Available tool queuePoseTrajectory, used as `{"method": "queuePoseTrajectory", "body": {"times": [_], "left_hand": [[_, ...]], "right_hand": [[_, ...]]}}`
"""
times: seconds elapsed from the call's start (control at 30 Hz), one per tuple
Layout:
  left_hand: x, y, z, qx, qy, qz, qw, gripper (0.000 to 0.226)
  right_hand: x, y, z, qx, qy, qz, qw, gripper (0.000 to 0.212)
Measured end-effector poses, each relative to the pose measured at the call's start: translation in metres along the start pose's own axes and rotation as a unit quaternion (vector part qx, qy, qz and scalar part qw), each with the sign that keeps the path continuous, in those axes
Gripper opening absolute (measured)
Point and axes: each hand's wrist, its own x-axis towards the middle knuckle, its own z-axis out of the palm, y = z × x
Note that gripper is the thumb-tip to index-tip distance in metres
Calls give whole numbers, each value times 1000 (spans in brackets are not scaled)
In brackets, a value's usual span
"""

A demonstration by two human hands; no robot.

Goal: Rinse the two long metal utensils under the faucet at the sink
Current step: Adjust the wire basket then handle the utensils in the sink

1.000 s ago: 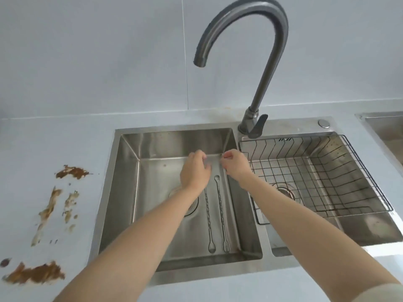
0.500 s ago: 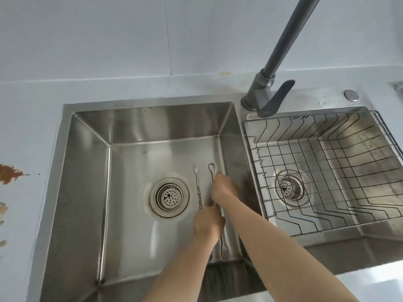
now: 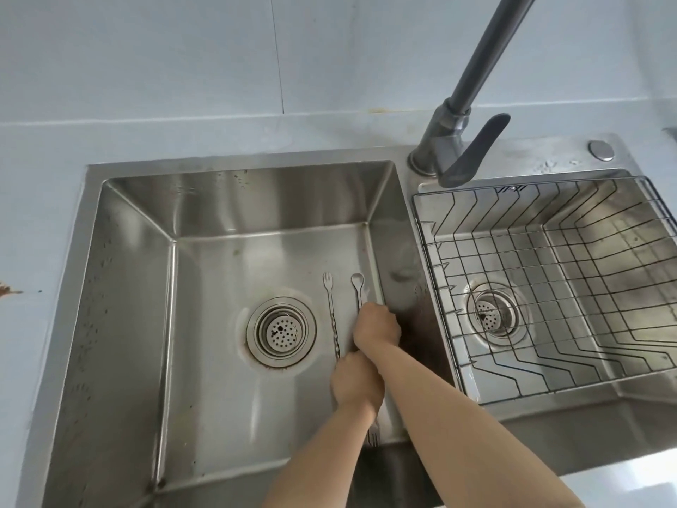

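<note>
- Metal, thin and long, the fork-tipped utensil [image 3: 331,317] lies on the floor of the left sink basin [image 3: 205,361], just right of the drain [image 3: 281,331].
- Just beside it, nearer the basin's right wall, lies the spoon-tipped utensil [image 3: 358,287]; a small forked end [image 3: 372,439] shows below the hands.
- Left hand [image 3: 357,383] is curled down over the near part of the fork-tipped utensil; whether it grips it, I cannot tell.
- Right hand [image 3: 377,326] is curled over the spoon-tipped utensil's shaft; its grip is hidden too.
- Dark faucet [image 3: 461,141] stands behind the divider, its spout out of view.
- Wire rack [image 3: 549,287] sits in the right basin.
- Pale desk [image 3: 36,214] surrounds the sink, with a brown smear [image 3: 7,289] at its left edge.
</note>
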Motion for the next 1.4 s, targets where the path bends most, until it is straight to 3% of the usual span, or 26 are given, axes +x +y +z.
{"method": "queuePoseTrajectory", "body": {"times": [0.27, 0.37, 0.47, 0.57, 0.7, 0.83, 0.93, 1.07, 1.17, 1.3, 1.4], "left_hand": [[-23, 1, -21, -75, 29, -26, 996, 31], [-35, 5, -34, -22, 43, 15, 999, 29], [-46, 14, -53, -37, 73, 52, 995, 32], [-59, 20, -73, -66, 117, 105, 985, 6], [-73, 33, -99, -68, 165, 169, 969, 10], [-87, 59, -115, -2, 186, 229, 955, 23], [-91, 87, -115, 48, 190, 272, 942, 28], [-84, 130, -99, 126, 174, 313, 925, 27], [-77, 163, -78, 185, 153, 327, 914, 28], [-71, 199, -46, 248, 128, 324, 904, 29], [-64, 212, -25, 283, 103, 307, 903, 32]], "right_hand": [[-25, -10, -23, 39, 0, -14, 999, 30], [-40, -18, -44, 58, 20, -39, 997, 28], [-57, -27, -73, 64, 52, -53, 995, 28], [-73, -31, -102, 102, 96, -76, 987, 17], [-94, -23, -136, 224, 164, -91, 956, 10], [-110, 7, -167, 363, 228, -66, 901, 26], [-112, 43, -186, 388, 253, -60, 884, 27], [-98, 103, -208, 328, 257, -51, 908, 18], [-85, 150, -225, 248, 224, -48, 941, 25], [-64, 206, -234, 40, 143, -67, 987, 37], [-54, 231, -234, -134, 112, -100, 980, 35]]}}
